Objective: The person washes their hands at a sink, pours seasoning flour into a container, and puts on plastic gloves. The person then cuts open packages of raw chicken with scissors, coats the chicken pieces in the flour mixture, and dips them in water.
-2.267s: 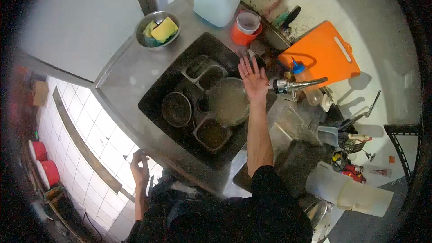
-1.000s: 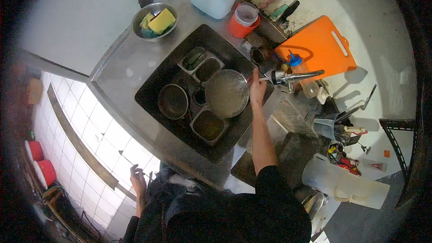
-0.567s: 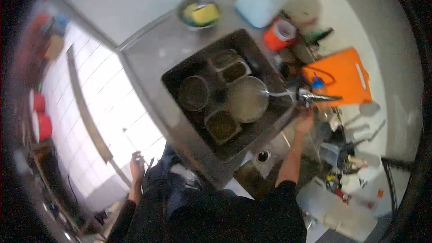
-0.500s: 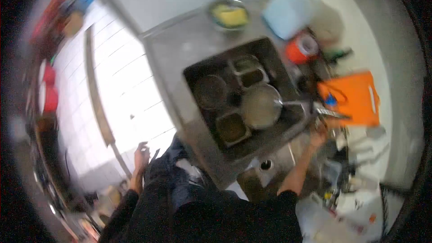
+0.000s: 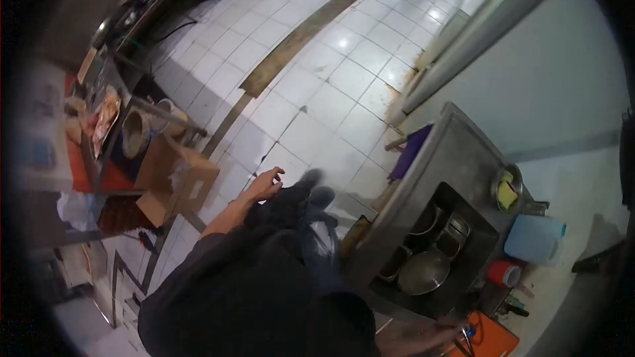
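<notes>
we see our bare left hand (image 5: pixel 266 185) out over the white square-tiled floor (image 5: pixel 331 116), palm side partly turned away, the fingers loosely bent and a little apart, with nothing visible between them. our bare right hand (image 5: pixel 450 332) is low in the view, beside the slim silvery metal tap (image 5: pixel 467 342) at the sink's wall side; it is blurred and dim there, so we cannot tell whether the fingers are spread or closed on the metal. just beyond that hand we find a flat bright orange cutting board (image 5: pixel 499 338), with a small blue bottle cap (image 5: pixel 471 331) in front of it. the deep dark rectangular sink (image 5: pixel 468 270) is set into a grey stainless steel counter (image 5: pixel 456 149), and in it we see a wide round metal pan (image 5: pixel 424 272) of cloudy liquid, near a divided rectangular metal container (image 5: pixel 453 237). at the counter's far end a round steel bowl (image 5: pixel 519 178) holds a yellow sponge (image 5: pixel 507 196); next to it stands a pale blue plastic canister (image 5: pixel 534 238), and nearer the tap a red round cup (image 5: pixel 499 274). well apart, on our left, we have an open brown cardboard box (image 5: pixel 197 184).
</notes>
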`<state>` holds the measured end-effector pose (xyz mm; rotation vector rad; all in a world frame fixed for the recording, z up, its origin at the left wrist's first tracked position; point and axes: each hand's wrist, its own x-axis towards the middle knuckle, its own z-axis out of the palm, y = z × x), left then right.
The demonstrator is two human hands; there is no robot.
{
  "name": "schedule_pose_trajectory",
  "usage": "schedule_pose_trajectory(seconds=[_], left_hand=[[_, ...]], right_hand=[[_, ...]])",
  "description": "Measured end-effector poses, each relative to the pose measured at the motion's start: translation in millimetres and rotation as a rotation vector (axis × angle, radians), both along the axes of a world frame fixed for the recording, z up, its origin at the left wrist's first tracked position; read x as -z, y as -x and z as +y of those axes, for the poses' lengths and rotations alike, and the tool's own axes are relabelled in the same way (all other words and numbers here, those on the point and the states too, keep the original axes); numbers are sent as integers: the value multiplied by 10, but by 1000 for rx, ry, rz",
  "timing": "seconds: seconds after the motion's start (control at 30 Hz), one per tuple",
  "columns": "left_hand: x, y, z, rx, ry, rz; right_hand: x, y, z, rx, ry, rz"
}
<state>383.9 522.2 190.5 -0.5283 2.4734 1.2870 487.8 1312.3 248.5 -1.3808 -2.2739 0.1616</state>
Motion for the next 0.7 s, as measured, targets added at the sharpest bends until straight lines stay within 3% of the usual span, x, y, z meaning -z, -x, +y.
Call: schedule_pose_trajectory(seconds=[0.13,0.2,0.27,0.33,0.43,0.5,0.53,0.57,0.6,0.67,0.7], left_hand=[[358,-650,-596,-206,26,-63],[239,-848,-913,-309,4,-130],[140,-927,-1198,-358,-34,-152],[32,-860,-1579,-414,-60,-12],[-558,-400,-2039,-396,-132,113],[-969,-119,-2229,-128,-222,249],[-1114,10,-2313,50,-239,197],[-1187,84,-2371,226,-264,144],[-1176,137,-2431,222,-267,146],[-1110,151,-2620,553,126,238],[-1043,126,-2714,523,130,236]], right_hand=[[-1301,281,36,-22,-243,97],[-1548,306,-266,-53,-247,88],[-1379,327,-731,-105,-143,45],[-1085,399,-1379,-128,35,-14],[-615,707,-2283,-209,388,-47],[-560,1109,-2816,-280,588,10],[-622,1339,-3149,-324,634,17],[-769,1526,-3631,-502,430,-89],[-880,1803,-4186,-680,217,-191],[-713,2436,-4931,-870,639,-47],[-713,2636,-5360,-920,620,-86]])
